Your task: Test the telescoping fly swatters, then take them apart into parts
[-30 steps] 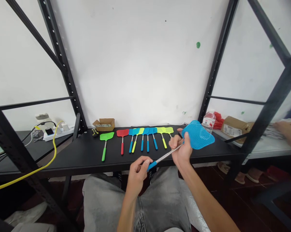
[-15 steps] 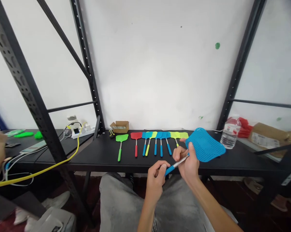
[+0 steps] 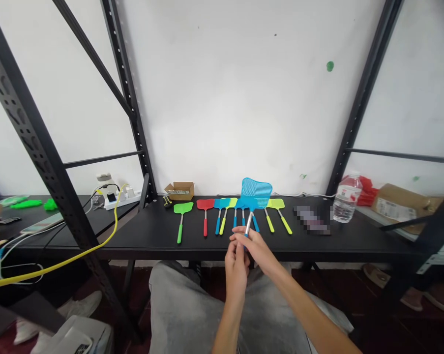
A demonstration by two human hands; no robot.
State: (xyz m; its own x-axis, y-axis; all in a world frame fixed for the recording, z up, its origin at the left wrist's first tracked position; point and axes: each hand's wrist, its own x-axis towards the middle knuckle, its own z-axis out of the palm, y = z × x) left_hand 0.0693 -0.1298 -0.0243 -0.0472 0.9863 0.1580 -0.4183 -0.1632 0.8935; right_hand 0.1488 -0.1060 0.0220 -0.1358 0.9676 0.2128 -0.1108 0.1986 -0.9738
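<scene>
A blue fly swatter point(image 3: 256, 192) stands upright in front of me, its perforated head raised over the row on the table. My left hand point(image 3: 237, 258) is closed around the lower end of its handle. My right hand point(image 3: 254, 242) grips it just above, at the foot of the metal rod, and the fingers of both hands overlap. Behind lie a green swatter point(image 3: 183, 208), a red swatter point(image 3: 205, 204), several blue ones and several yellow ones, such as the yellow swatter point(image 3: 277, 203) at the right. The raised head partly hides the blue ones.
A small open cardboard box point(image 3: 179, 190) stands at the back left of the black table point(image 3: 144, 238). At the right are a water bottle point(image 3: 347, 199), a blurred item point(image 3: 312, 220) and a brown package point(image 3: 399, 206). A yellow cable point(image 3: 107, 236) crosses the left rack post.
The blue swatter has swung from the right to upright in the middle. My right hand has slid from near its head down the rod to beside my left hand.
</scene>
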